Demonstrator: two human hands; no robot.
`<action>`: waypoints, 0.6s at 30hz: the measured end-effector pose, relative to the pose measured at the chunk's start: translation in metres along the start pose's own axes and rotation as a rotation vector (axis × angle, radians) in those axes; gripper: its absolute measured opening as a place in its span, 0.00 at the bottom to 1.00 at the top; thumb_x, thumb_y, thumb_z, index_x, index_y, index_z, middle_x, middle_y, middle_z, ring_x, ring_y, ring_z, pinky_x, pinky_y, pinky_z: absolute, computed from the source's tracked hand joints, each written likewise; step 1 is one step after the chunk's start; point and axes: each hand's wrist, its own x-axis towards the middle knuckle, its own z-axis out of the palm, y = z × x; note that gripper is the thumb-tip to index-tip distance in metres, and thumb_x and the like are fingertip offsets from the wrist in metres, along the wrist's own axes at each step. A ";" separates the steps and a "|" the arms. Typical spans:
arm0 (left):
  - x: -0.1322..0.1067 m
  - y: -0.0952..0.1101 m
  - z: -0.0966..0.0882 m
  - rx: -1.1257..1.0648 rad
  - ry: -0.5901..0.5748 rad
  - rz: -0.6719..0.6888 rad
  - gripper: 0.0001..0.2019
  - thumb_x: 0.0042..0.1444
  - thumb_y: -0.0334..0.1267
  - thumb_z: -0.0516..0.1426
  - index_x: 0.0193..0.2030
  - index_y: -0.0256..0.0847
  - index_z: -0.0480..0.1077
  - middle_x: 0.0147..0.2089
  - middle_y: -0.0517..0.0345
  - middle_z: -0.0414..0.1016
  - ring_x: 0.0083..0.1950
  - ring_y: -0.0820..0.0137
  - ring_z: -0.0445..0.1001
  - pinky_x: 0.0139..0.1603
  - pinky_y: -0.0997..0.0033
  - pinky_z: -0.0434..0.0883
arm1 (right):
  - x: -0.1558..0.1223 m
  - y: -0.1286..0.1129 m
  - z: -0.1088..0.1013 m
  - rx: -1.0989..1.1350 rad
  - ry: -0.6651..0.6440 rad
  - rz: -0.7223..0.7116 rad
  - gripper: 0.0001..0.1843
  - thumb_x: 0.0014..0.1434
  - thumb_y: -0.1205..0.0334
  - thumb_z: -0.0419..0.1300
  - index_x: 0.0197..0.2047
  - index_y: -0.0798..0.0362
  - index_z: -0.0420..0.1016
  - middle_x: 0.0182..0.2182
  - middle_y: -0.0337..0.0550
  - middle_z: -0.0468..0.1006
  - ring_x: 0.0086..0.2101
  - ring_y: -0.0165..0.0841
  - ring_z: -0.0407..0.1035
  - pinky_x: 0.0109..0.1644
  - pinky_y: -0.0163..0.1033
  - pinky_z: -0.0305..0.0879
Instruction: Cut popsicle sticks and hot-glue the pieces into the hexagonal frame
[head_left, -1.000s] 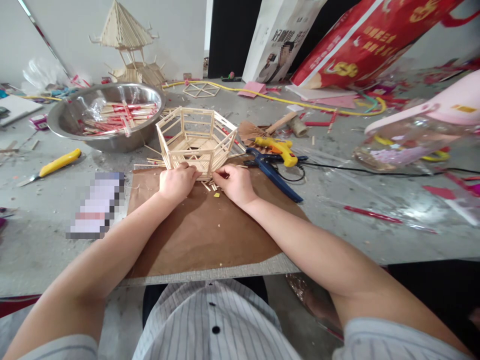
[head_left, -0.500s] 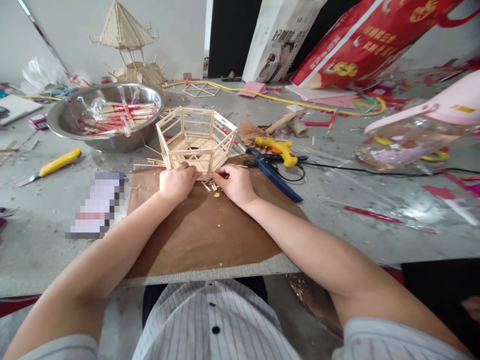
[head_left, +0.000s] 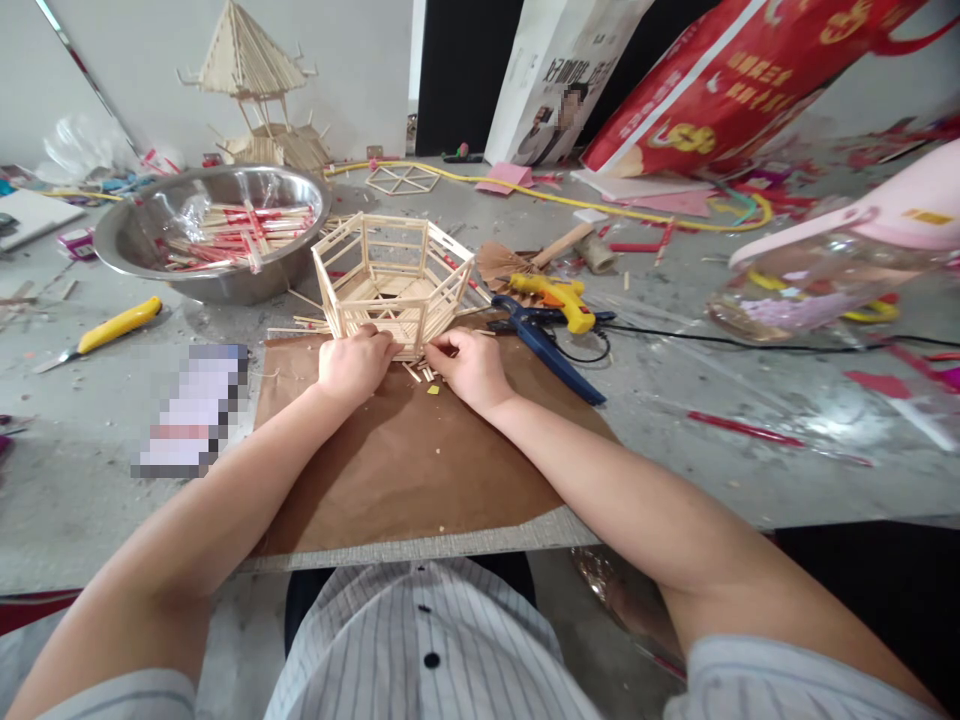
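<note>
A hexagonal frame of thin wooden sticks (head_left: 424,311), with railing-like sides and a slatted floor, stands at the far edge of a brown sheet (head_left: 420,470). My left hand (head_left: 355,362) is closed on its near left side, fingers curled over the lower edge. At the near right corner, my right hand (head_left: 471,366) pinches with thumb and forefinger against the base; whether a small piece sits between the fingertips is hidden. Short cut stick pieces (head_left: 424,373) and a yellow scrap (head_left: 433,390) lie between the hands.
Left are a steel bowl (head_left: 210,285) of wrapped sticks, a yellow utility knife (head_left: 120,325) and a phone (head_left: 193,410). To the right lie blue-handled cutters (head_left: 555,355), a yellow glue gun (head_left: 562,300) and a pink-lidded bottle (head_left: 832,250). A stick pagoda (head_left: 255,70) stands behind.
Both hands and the stick frame stay in the same place. A bit of another person's hand at the lower right edge has gone out of view.
</note>
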 end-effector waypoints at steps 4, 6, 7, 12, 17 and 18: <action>0.000 0.000 0.000 0.001 0.001 -0.002 0.20 0.59 0.50 0.42 0.41 0.45 0.71 0.44 0.55 0.73 0.38 0.64 0.74 0.32 0.70 0.64 | 0.000 0.000 0.001 0.003 0.009 -0.006 0.07 0.50 0.64 0.58 0.25 0.55 0.75 0.24 0.44 0.76 0.26 0.30 0.68 0.32 0.35 0.61; 0.000 0.000 0.000 0.004 0.008 -0.002 0.20 0.59 0.50 0.42 0.40 0.44 0.71 0.44 0.55 0.73 0.38 0.64 0.74 0.31 0.70 0.64 | 0.000 0.000 0.001 0.006 0.008 0.000 0.07 0.50 0.63 0.58 0.25 0.55 0.75 0.24 0.43 0.76 0.26 0.30 0.68 0.32 0.35 0.61; 0.000 0.000 0.000 0.005 0.011 -0.001 0.20 0.59 0.50 0.42 0.40 0.44 0.71 0.44 0.55 0.73 0.37 0.64 0.74 0.31 0.70 0.64 | 0.000 0.000 0.001 0.007 0.006 0.002 0.07 0.50 0.63 0.58 0.25 0.55 0.74 0.24 0.43 0.76 0.26 0.30 0.68 0.32 0.35 0.61; 0.000 0.000 -0.001 0.001 0.015 0.007 0.20 0.59 0.50 0.42 0.39 0.44 0.71 0.44 0.55 0.73 0.37 0.64 0.74 0.30 0.70 0.64 | 0.000 0.001 0.000 0.019 0.013 -0.015 0.06 0.50 0.64 0.58 0.25 0.55 0.74 0.24 0.44 0.76 0.26 0.30 0.68 0.33 0.35 0.62; -0.001 0.000 -0.001 0.003 0.002 -0.004 0.20 0.59 0.50 0.42 0.40 0.45 0.72 0.44 0.54 0.73 0.38 0.64 0.74 0.31 0.70 0.64 | 0.000 0.001 0.001 0.013 0.012 -0.007 0.06 0.49 0.64 0.58 0.25 0.54 0.74 0.24 0.42 0.76 0.26 0.30 0.68 0.33 0.35 0.62; -0.001 0.000 -0.001 0.004 0.001 -0.004 0.20 0.59 0.50 0.42 0.40 0.45 0.72 0.44 0.54 0.72 0.38 0.65 0.74 0.31 0.70 0.64 | 0.000 0.001 0.001 0.014 0.011 -0.005 0.06 0.49 0.64 0.58 0.25 0.54 0.74 0.24 0.42 0.76 0.26 0.30 0.68 0.33 0.35 0.62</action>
